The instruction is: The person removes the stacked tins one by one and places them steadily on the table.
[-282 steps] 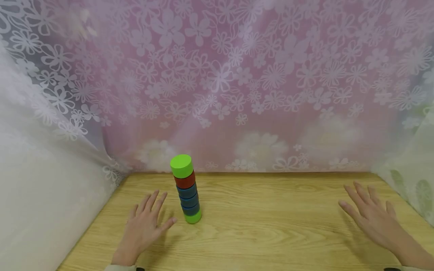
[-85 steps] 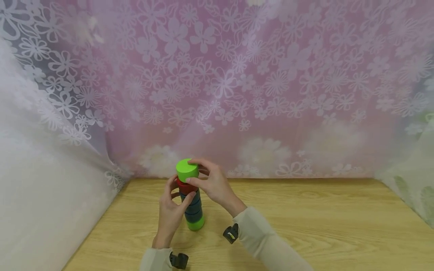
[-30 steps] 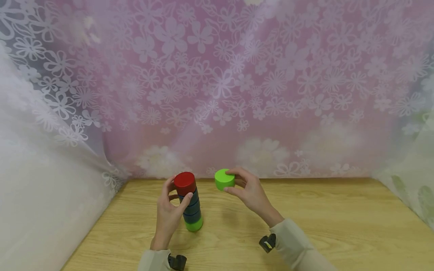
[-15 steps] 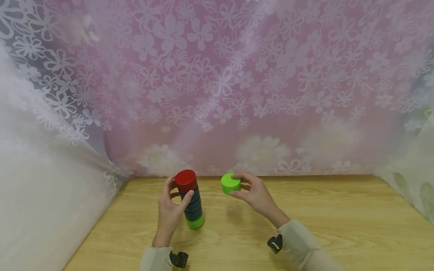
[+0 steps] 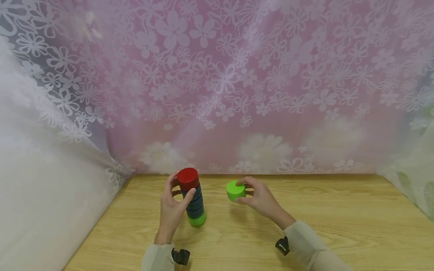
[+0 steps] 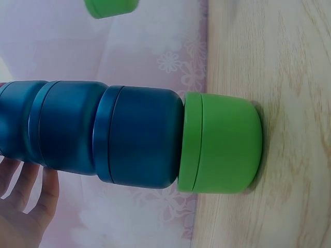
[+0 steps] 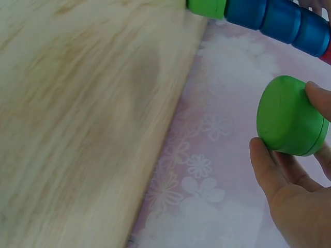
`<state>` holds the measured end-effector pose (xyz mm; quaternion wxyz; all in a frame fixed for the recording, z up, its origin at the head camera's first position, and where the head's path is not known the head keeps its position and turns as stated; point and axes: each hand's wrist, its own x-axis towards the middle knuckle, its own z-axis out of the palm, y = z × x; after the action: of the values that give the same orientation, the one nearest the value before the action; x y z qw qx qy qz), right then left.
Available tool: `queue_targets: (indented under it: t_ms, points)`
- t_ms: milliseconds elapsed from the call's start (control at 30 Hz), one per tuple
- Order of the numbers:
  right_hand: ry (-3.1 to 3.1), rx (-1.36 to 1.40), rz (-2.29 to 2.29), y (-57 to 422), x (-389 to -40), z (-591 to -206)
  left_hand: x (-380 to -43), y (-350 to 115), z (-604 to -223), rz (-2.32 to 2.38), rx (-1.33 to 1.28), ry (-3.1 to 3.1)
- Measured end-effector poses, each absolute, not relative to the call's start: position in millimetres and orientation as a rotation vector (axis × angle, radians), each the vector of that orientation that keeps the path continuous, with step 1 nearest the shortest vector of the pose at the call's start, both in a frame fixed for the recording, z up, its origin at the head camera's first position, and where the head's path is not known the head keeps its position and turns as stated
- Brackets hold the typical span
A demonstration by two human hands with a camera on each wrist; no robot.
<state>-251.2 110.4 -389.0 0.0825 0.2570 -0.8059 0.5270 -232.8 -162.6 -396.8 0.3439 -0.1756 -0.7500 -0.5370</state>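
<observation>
A stack of small round lidded canisters stands upright on the table, left of centre. A red canister (image 5: pixel 188 180) tops it, several blue canisters (image 6: pixel 147 135) come below, and a green canister (image 6: pixel 227 144) rests on the wood as the base. My left hand (image 5: pixel 171 209) grips the upper stack, thumb in front near where red meets blue. Right of the stack, my right hand (image 5: pixel 264 198) pinches another green canister (image 7: pixel 289 116) by its sides, thumb against fingers. That canister is held above the table, apart from the stack.
Light wood-grain table (image 5: pixel 322 218) spreads under both hands. A pink flowered curtain (image 5: pixel 237 94) hangs along its back edge, with a whitish sheet (image 5: pixel 40 180) at the left. Each wrist carries a small black camera mount (image 5: pixel 283 245).
At first both hands were open and apart. Since then my right hand has lifted the top green canister off the stack, baring the red one, and carried it right and lower.
</observation>
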Motion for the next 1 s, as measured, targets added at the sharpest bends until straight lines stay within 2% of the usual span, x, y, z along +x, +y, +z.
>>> queue_targets:
  t_ms: [667, 1000]
  points:
    - [-2.552, 0.977, 1.350, 116, -257, -409, -234, -162, -396, -1.380, -0.447, -1.952]
    - [-2.743, 0.959, 1.297, 115, -256, -416, -233, -163, -396, -1.373, -0.439, -1.961]
